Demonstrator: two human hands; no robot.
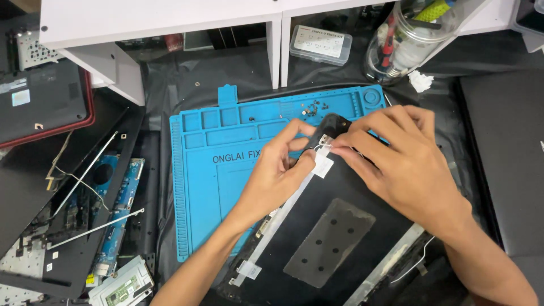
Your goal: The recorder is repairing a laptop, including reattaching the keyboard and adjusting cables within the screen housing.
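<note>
1. Blue silicone work mat (226,187) as the landmark here, lying flat on the black-covered bench.
2. Black laptop lid panel (317,238) lying tilted across the mat's lower right part, corner hinge piece (334,126) up near the mat's top right edge.
3. Left hand (277,173) pinching that corner from the left, thumb and fingertips closed on it.
4. Right hand (396,164) gripping the same corner from the right, fingertips clamped on the thin white cable (324,148) just under the hinge.
5. Tiny loose screws (314,106) sitting in the mat's top trays, just above the hands.
6. Clear tool jar (408,39) beyond the mat's top right corner.
</note>
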